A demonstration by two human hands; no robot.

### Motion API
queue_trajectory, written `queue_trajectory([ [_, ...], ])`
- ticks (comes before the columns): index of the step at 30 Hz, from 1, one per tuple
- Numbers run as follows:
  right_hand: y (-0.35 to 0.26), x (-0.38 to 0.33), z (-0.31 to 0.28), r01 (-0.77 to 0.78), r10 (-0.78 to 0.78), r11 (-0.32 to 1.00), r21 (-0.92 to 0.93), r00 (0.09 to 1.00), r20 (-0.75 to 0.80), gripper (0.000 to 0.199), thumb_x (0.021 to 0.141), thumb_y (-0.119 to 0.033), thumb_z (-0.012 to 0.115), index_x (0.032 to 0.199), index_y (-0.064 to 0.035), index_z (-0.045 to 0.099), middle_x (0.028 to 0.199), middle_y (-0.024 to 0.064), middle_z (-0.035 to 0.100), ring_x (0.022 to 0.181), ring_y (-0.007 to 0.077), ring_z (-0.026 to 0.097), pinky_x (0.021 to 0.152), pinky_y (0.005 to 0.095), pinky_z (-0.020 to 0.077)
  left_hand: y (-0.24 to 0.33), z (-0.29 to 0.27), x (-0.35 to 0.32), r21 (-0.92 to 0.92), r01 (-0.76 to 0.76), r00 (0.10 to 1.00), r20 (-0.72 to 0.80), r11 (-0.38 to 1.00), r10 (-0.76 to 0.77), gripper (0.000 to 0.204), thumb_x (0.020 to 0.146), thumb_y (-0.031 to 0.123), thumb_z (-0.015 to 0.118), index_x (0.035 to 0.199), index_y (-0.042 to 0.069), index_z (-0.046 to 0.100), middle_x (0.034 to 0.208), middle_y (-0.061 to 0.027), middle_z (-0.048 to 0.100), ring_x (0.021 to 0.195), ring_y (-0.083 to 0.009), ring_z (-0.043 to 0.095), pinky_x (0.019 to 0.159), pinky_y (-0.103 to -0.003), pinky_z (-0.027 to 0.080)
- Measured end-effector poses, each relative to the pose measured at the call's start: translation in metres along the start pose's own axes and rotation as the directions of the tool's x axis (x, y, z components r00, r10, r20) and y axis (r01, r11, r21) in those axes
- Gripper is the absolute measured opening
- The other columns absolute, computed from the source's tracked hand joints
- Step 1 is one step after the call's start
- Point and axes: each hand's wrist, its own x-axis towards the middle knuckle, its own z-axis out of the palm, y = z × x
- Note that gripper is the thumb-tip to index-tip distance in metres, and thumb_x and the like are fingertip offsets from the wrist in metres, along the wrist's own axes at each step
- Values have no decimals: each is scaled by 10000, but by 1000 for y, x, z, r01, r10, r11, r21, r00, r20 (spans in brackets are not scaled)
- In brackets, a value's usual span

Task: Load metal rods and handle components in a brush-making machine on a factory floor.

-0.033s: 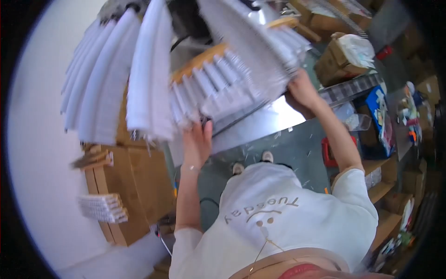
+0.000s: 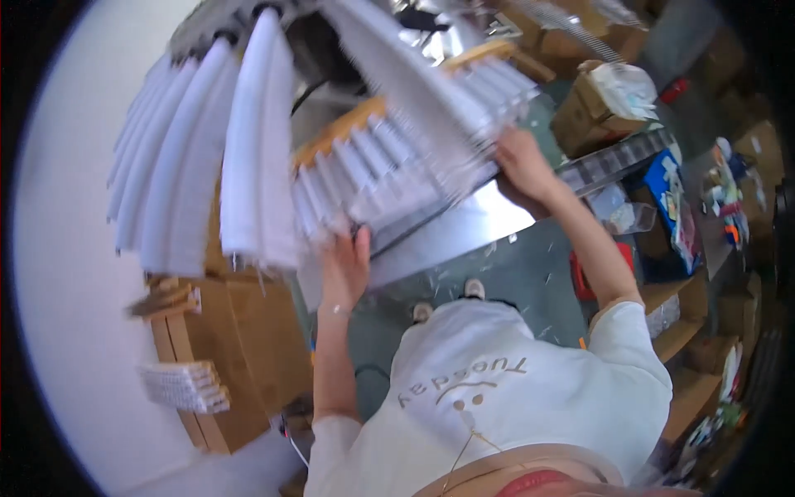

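A row of white tube-like strips [image 2: 348, 178] hangs from a curved orange-brown bar [image 2: 344, 128] in front of me. My left hand [image 2: 344, 269] is closed at the near left end of this row, thumb up, its fingertips blurred among the white ends. Around the far right end my right hand [image 2: 526, 170] is closed, with its fingers curled at the edge and partly hidden. Long white ribbed strips [image 2: 257, 157] hang from a grey round frame [image 2: 215, 25] above and to the left. One wide strip [image 2: 414, 70] slants down across the row, close to my right hand.
Below the row lies a shiny metal tabletop [image 2: 489, 219]. A cardboard box [image 2: 248, 340] stands at the left, with a white ribbed stack [image 2: 186, 387] beside it. To the right are an open carton [image 2: 584, 112], a blue bin [image 2: 667, 199] and a red container [image 2: 584, 273]. Scraps litter the floor [image 2: 530, 282].
The whole view has shifted slightly, so the hanging strips and boxes sit a little lower or further left. Both hands keep their places at the ends of the row.
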Motion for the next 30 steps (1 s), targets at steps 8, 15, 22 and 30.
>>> queue_trajectory([
  [8,-10,-19,-4,41,-9,985,169,982,-187,219,800,-51,607,1016,-59,641,997,116,585,1001,315,512,893,407,400,11,3,-17,-113,-138,980,-157,984,120,344,974,208,401,1198,-22,523,1135,-281,545,1056,-434,494,918,-442,385],
  [15,-12,-26,-18,-30,54,973,230,993,-100,136,736,-47,672,870,-67,662,918,64,598,910,271,502,820,371,404,5,19,-31,-278,-204,931,-353,939,98,263,939,97,485,1152,-31,572,1012,-173,556,973,-313,536,877,-353,417],
  [22,-38,-49,-28,-54,95,901,430,993,-76,67,735,-42,679,790,-63,648,788,62,609,800,227,574,701,344,464,-27,14,-41,-547,-189,966,-251,815,56,206,857,6,580,1056,-20,623,980,-103,573,911,-237,554,812,-326,449],
  [30,-150,-192,-116,-423,652,489,763,759,3,94,790,-38,688,864,-17,634,834,13,617,795,80,565,726,232,464,-12,-7,-76,-962,269,962,271,53,29,261,816,-84,567,1071,-38,537,958,-73,555,849,-138,534,766,-241,451],
])
